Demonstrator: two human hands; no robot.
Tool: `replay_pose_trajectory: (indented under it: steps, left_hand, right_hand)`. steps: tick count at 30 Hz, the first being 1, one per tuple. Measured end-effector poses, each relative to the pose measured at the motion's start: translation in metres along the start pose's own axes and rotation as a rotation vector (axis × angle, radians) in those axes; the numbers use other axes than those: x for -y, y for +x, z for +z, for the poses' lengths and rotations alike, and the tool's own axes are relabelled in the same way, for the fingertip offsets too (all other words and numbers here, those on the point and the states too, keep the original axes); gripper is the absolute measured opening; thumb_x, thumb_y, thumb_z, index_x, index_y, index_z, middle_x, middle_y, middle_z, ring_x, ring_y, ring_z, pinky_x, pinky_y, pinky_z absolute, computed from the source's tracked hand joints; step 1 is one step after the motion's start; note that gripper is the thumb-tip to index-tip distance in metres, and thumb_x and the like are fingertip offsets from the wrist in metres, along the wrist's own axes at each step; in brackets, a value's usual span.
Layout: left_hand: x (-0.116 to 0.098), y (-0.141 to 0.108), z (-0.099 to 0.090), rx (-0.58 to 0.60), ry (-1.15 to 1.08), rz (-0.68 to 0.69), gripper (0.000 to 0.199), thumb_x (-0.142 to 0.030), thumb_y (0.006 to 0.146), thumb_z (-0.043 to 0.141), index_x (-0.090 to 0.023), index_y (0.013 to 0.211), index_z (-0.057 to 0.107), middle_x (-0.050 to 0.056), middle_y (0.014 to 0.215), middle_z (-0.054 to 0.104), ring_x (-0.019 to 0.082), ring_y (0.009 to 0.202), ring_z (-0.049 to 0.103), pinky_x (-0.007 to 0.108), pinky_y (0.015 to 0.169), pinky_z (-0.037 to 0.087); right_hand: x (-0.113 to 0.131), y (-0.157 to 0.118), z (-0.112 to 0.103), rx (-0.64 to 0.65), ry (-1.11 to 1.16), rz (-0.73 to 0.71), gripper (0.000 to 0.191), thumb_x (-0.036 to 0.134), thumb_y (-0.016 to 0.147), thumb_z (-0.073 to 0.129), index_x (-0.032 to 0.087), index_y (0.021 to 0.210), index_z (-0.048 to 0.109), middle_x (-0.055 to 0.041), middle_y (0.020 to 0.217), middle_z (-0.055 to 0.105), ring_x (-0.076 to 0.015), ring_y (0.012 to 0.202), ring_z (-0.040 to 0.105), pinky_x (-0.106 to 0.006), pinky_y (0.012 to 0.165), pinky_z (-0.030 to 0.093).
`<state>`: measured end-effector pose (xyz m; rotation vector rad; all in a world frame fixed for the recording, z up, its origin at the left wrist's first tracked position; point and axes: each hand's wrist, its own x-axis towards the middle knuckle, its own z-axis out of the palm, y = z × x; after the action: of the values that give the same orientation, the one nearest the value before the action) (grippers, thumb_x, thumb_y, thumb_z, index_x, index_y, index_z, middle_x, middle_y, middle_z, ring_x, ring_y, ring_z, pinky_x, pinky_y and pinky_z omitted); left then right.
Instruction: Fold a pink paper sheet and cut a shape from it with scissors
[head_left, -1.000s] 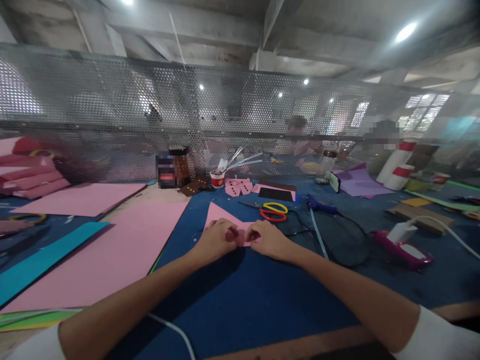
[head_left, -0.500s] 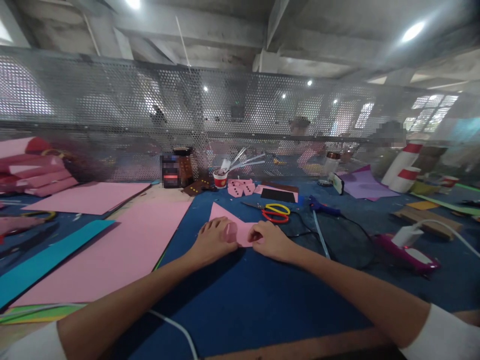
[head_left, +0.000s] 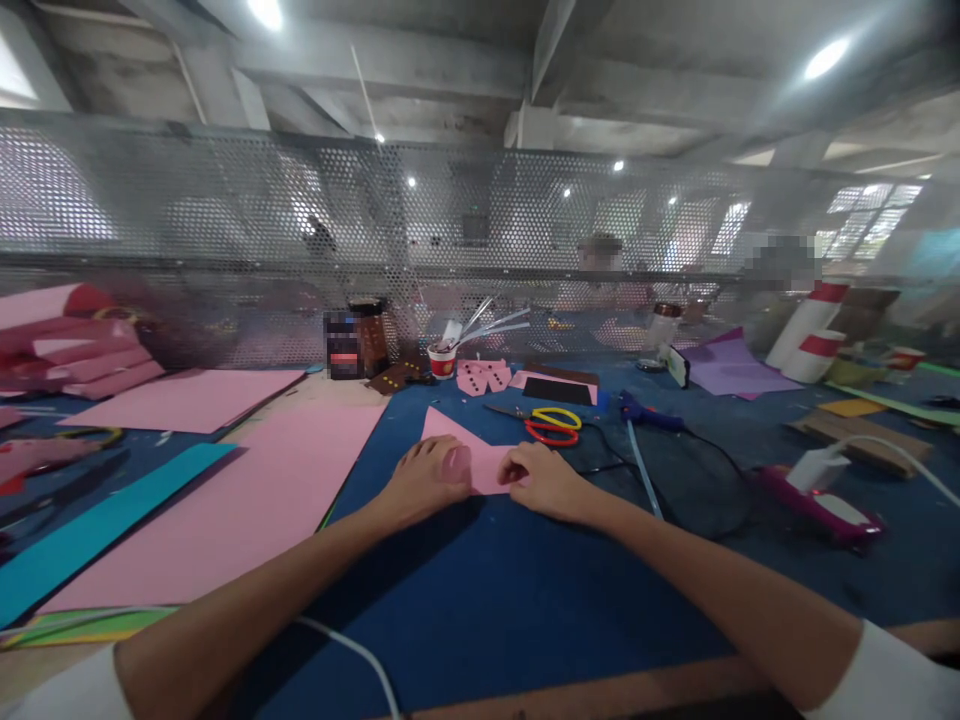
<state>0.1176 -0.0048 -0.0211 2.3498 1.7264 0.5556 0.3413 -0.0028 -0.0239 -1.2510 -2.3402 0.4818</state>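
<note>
A small piece of pink paper (head_left: 489, 468) lies on the blue table top (head_left: 480, 590), with a pointed corner sticking up at its left. Over the left part of this piece is my left hand (head_left: 429, 474), its fingers bent and gripping the paper. My right hand (head_left: 546, 480) pinches the right end with curled fingers. Just beyond the hands rest scissors (head_left: 553, 427) with red and yellow handles, blades toward the left.
Large pink sheets (head_left: 247, 510) and a teal strip (head_left: 112, 520) lie at the left. A blue glue gun (head_left: 649, 413), cables and a purple power strip (head_left: 821, 508) are at the right. Behind stand a paper cup (head_left: 442, 361) and a perforated metal screen (head_left: 480, 215).
My left hand has shifted very slightly left on the pink paper, while my right hand keeps nearly the same pinch. The whole view has moved a little.
</note>
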Motion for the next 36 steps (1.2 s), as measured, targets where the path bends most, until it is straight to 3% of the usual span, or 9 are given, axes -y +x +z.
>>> replay_pose_trajectory:
  steps: [8,18,36]
  left_hand:
    - [0.008,0.0,0.006,0.006,-0.005,0.005,0.061,-0.049,0.068,0.068,-0.028,0.123,0.053,0.008,0.141,0.049,0.033,0.131,0.042,0.047,0.108,0.033]
    - [-0.001,0.0,-0.001,0.029,0.01,-0.003,0.048,-0.035,0.071,0.063,-0.027,0.117,0.054,0.008,0.138,0.052,0.03,0.127,0.046,0.043,0.106,0.035]
    - [-0.004,-0.001,-0.005,0.048,0.018,-0.034,0.054,-0.037,0.072,0.059,-0.025,0.124,0.049,0.007,0.138,0.053,0.027,0.127,0.047,0.038,0.108,0.035]
  right_hand:
    - [-0.003,0.001,0.003,-0.022,0.008,0.004,0.022,0.011,0.07,0.059,0.022,0.086,0.068,-0.0016,0.09,0.064,-0.017,0.086,0.055,-0.029,0.08,0.038]
    - [-0.003,0.001,0.002,-0.005,0.003,-0.005,0.022,0.011,0.07,0.057,0.022,0.086,0.068,-0.0018,0.09,0.064,-0.0172,0.087,0.055,-0.029,0.079,0.038]
    - [-0.009,0.001,-0.001,0.026,0.022,-0.019,0.023,0.01,0.069,0.057,0.021,0.086,0.068,-0.0022,0.09,0.065,-0.0165,0.085,0.057,-0.027,0.077,0.04]
